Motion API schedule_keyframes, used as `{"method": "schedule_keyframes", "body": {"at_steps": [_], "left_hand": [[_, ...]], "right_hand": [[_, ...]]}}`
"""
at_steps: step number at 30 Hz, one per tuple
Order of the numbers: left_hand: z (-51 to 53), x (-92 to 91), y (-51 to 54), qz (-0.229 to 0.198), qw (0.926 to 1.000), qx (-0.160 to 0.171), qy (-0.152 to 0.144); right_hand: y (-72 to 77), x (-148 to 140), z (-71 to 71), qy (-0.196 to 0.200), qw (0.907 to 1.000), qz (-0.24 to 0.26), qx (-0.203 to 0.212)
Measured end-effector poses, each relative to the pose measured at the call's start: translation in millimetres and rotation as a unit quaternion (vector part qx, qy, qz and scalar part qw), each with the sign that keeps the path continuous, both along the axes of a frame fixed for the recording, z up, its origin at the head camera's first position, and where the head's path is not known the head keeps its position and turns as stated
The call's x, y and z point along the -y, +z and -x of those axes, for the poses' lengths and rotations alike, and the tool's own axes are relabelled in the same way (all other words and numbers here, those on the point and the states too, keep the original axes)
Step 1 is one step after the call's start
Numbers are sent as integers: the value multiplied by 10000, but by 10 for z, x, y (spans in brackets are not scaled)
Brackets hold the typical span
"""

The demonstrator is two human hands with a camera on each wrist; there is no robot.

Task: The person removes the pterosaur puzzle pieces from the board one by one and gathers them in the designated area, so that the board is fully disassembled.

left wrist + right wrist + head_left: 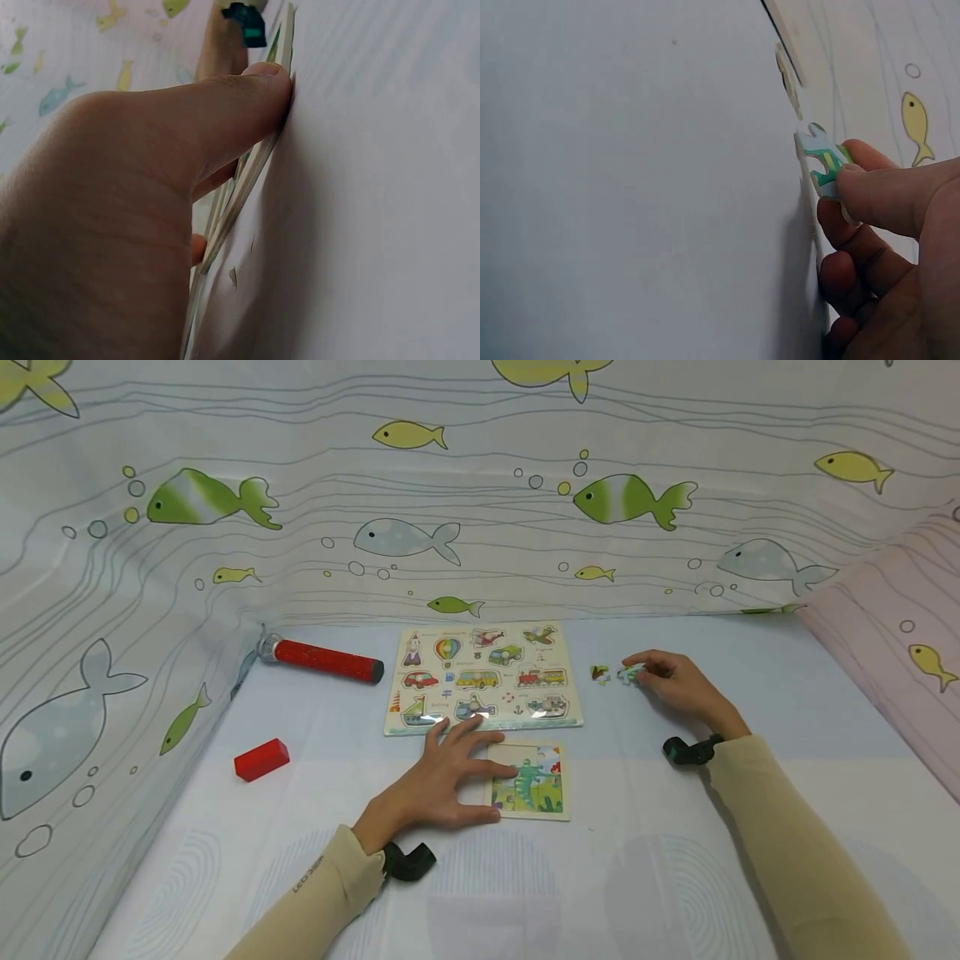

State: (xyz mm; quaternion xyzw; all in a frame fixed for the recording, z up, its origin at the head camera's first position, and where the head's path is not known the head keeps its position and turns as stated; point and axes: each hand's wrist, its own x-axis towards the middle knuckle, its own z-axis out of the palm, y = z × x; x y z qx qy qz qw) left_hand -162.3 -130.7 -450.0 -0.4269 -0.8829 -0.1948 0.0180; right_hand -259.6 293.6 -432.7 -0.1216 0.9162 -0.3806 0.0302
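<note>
In the head view, my left hand (442, 777) spreads its fingers at the left side of a small wooden jigsaw puzzle (551, 797) with a green dinosaur picture. One finger lies across the picture, and the thumb touches the lower left corner; the left wrist view shows that thumb (240, 105) against the board's edge. My right hand (675, 685) pinches a green and pale blue jigsaw piece (821, 154) between thumb and finger, low over the table. Beside it lies a loose jigsaw piece (599, 674) in brown and green.
A larger vehicle peg puzzle board (483, 681) lies behind the small puzzle. To the left are a red cylinder (326, 660) with a black end and a red block (262, 760). Fish-patterned cloth (480, 485) rises behind the table.
</note>
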Motion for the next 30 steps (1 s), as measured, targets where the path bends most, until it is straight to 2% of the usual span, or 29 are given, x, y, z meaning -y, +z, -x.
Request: {"method": "schedule_keyframes", "body": {"at_steps": [7, 12, 19, 30], "left_hand": [[-9, -7, 5, -15, 10000, 33, 18], [-10, -13, 21, -4, 10000, 75, 32], [-10, -12, 24, -8, 9999, 101, 43], [-7, -12, 15, -1, 10000, 36, 30]], "right_hand": [[20, 2, 81, 16, 9994, -296, 203], [8, 7, 111, 27, 9991, -406, 100], [20, 34, 114, 78, 9990, -435, -45], [10, 45, 92, -88, 9982, -581, 146]]}}
